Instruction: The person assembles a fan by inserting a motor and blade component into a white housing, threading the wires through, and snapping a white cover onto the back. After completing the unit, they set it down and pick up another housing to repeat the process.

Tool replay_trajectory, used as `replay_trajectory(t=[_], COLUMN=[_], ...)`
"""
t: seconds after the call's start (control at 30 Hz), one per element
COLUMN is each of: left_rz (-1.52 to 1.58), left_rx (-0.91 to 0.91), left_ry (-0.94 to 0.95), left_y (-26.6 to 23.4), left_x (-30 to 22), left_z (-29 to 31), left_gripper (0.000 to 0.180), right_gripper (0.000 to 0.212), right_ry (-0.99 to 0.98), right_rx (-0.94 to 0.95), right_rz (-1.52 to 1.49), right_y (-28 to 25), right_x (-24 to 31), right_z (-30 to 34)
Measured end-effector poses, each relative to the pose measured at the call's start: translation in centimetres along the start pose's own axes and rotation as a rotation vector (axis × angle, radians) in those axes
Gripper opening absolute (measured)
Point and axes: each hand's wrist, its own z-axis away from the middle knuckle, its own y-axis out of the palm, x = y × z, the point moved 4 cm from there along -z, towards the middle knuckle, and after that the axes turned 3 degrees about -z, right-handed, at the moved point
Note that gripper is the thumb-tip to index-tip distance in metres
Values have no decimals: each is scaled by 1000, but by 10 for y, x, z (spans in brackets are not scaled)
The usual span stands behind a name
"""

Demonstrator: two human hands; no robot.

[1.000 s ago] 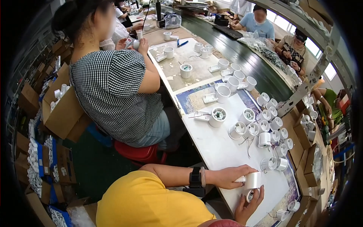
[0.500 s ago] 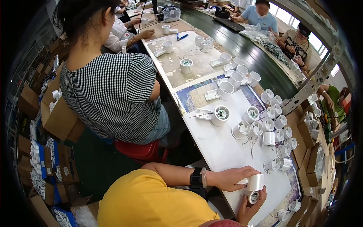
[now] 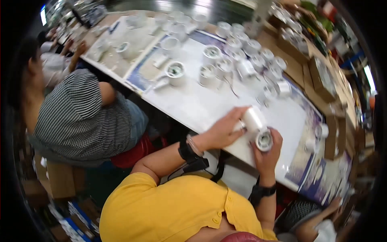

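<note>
Our left hand closes its fingers around the glossy white plastic-looking cylinder, while our right hand cups the smaller round white plastic-looking housing with a ringed opening. The 2 pieces meet or overlap above the flat white tabletop, near its front edge; blur hides whether they are joined. We judge the 2 light and stiff, with smooth walls that may slip. We would hold each around its outer wall, keeping clear of the likely more fragile inside.

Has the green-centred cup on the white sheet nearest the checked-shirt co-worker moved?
No: the cup stands near the same corner of the white sheet; the view has turned.
</note>
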Motion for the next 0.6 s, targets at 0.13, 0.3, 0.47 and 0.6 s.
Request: replay_trajectory(t=[0.13, 0.3, 0.47, 0.6], left_rz=[136, 438, 468, 419], left_rx=[-49, 67, 77, 119], left_ry=[-144, -298, -323, -309], left_y=[-4, 6, 11, 14], left_x=[8, 2, -4, -8], left_z=[1, -5, -2, 0], left_gripper=[58, 58, 58, 58], right_gripper=[67, 61, 49, 41], right_ry=[-36, -43, -125, -120], right_rx=[-25, -105, -135, -124], right_rz=[20, 32, 95, 61], right_y=[2, -6, -13, -8], right_x=[5, -1, 6, 4], right_z=[-10, -7, -1, 3])
